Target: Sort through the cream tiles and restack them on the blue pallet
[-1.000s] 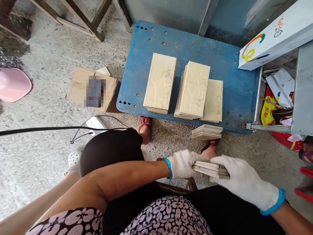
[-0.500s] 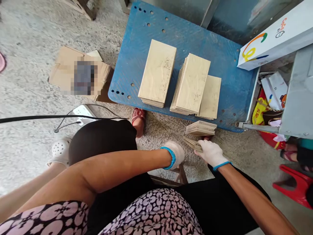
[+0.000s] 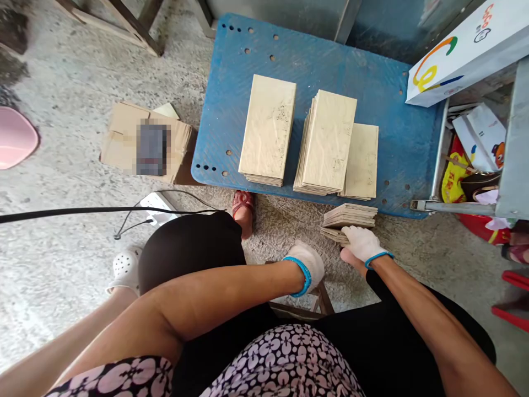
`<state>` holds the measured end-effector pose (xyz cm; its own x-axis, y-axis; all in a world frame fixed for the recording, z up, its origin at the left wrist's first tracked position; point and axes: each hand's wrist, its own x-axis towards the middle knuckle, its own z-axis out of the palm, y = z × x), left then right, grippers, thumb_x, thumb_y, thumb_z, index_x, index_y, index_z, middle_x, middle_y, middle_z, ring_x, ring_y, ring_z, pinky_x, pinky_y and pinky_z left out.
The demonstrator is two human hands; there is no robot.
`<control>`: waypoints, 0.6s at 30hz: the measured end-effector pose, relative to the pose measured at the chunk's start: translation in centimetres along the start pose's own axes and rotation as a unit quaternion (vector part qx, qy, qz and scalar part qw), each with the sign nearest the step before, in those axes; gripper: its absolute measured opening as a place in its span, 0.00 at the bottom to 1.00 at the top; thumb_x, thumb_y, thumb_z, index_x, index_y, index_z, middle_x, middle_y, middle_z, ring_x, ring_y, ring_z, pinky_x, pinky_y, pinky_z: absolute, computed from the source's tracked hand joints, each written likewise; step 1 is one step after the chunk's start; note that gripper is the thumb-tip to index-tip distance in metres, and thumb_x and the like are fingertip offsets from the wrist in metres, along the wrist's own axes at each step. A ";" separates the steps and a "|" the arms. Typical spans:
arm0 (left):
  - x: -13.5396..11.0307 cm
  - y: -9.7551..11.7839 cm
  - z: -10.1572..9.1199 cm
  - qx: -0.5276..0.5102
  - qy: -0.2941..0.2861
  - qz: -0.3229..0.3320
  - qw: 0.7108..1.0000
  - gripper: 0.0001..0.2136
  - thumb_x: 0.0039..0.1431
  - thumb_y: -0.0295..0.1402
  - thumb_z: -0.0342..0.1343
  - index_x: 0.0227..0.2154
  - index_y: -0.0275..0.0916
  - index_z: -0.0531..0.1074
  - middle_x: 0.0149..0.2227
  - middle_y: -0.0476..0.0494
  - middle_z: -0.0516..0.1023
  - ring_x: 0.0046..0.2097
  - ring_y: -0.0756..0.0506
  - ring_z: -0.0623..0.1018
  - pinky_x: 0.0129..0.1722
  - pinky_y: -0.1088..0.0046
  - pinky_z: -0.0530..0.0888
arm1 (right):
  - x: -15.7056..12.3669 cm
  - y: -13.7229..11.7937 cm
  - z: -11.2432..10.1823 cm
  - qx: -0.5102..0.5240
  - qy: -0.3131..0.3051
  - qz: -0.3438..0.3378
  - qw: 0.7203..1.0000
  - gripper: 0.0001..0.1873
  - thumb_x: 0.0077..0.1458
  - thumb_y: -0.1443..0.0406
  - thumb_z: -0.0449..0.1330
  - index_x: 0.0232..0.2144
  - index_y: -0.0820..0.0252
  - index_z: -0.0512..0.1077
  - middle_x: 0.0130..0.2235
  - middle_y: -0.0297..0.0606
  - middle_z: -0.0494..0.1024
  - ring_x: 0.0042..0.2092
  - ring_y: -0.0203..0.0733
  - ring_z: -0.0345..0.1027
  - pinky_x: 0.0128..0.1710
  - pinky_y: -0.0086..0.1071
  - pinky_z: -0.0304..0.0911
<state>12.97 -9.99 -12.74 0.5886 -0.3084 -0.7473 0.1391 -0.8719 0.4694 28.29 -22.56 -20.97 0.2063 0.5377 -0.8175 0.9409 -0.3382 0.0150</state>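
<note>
My right hand (image 3: 362, 243), in a white glove with a blue cuff, grips a small bunch of thin wooden boards (image 3: 334, 236) by one end. Those boards are right up against the near side of a standing stack of boards (image 3: 349, 215), below the blue table's front edge. My left hand (image 3: 311, 262), gloved the same way, hangs over the floor to the left, its fingers turned down and hidden. On the blue table (image 3: 231, 110) lie a left stack of boards (image 3: 268, 129), a middle stack of boards (image 3: 329, 140) and a lower pile of boards (image 3: 363, 160).
A white paper bag (image 3: 458, 60) stands at the table's right end, beside a grey metal surface (image 3: 514, 149). On the floor at left are a cardboard box (image 3: 119, 138), a power strip (image 3: 155, 207) with a black cable, and a pink basin (image 3: 16, 138). Another person's white clog (image 3: 126, 267) shows nearby.
My right hand has brought its boards up and against the standing stack, closing the gap between them. My left hand keeps nearly the same pose. The whole view has shifted slightly.
</note>
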 end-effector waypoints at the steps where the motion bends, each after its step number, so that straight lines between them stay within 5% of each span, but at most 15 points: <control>1: 0.0 -0.1 0.0 0.003 -0.002 0.004 1.000 0.16 0.56 0.22 0.54 0.47 0.28 0.75 0.43 0.24 0.78 0.47 0.29 0.76 0.43 0.46 0.69 | 0.1 0.1 0.2 0.001 -0.002 0.002 1.000 0.15 0.57 0.62 0.53 0.47 0.59 0.66 0.44 0.47 0.74 0.43 0.51 0.71 0.37 0.38 0.60; 6: 1.1 -0.2 0.7 0.030 -0.040 0.002 0.999 0.17 0.53 0.22 0.56 0.47 0.29 0.76 0.45 0.24 0.77 0.50 0.27 0.74 0.46 0.41 0.67 | 0.2 0.3 0.5 0.000 -0.011 0.004 1.000 0.14 0.57 0.63 0.54 0.46 0.59 0.68 0.44 0.48 0.74 0.43 0.51 0.71 0.37 0.37 0.59; 18: 0.9 0.2 0.0 -0.020 0.002 -0.045 0.999 0.24 0.46 0.22 0.64 0.50 0.35 0.75 0.48 0.25 0.76 0.54 0.25 0.71 0.51 0.38 0.63 | 0.7 1.4 0.8 -0.003 0.020 0.010 1.000 0.15 0.57 0.60 0.54 0.46 0.57 0.67 0.42 0.45 0.75 0.41 0.50 0.72 0.35 0.36 0.58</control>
<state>13.50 -10.46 -13.36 0.5764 -0.2282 -0.7847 0.2223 -0.8802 0.4192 29.51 -23.26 -22.02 0.2361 0.5618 -0.7928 0.9378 -0.3454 0.0345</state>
